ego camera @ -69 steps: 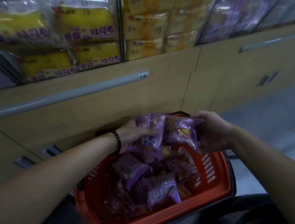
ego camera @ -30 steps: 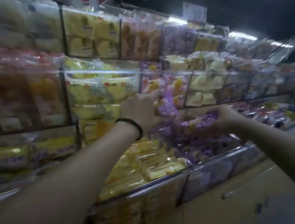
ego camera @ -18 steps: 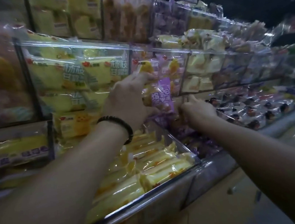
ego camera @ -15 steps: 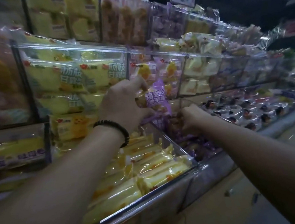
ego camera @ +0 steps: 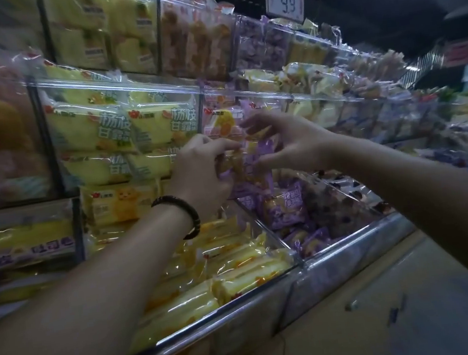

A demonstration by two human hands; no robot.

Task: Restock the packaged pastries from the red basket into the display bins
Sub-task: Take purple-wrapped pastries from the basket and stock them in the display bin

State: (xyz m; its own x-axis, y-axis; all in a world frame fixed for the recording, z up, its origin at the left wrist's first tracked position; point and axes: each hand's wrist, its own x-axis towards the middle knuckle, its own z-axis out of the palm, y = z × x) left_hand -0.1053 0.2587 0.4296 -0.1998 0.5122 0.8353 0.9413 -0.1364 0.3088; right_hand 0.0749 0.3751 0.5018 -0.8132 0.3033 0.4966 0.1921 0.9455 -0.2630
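Note:
My left hand (ego camera: 203, 172), with a black bracelet on the wrist, grips purple-wrapped pastry packs (ego camera: 254, 160) above a clear display bin (ego camera: 318, 258). That bin holds several purple packs (ego camera: 285, 206). My right hand (ego camera: 289, 139) is raised beside the held packs with its fingers spread, the fingertips at the wrappers. The red basket is out of view.
Left of the purple bin, a clear bin (ego camera: 235, 302) holds yellow-wrapped cakes. Clear shelves with yellow, orange and purple packs rise behind. A price tag reading 9.9 (ego camera: 285, 3) hangs above. Tan cabinet fronts (ego camera: 374, 316) run below the bins.
The view rose from the basket to the shelves. Both hands carried purple packs up to the bin. My right hand came up out of the bin to the packs in my left hand.

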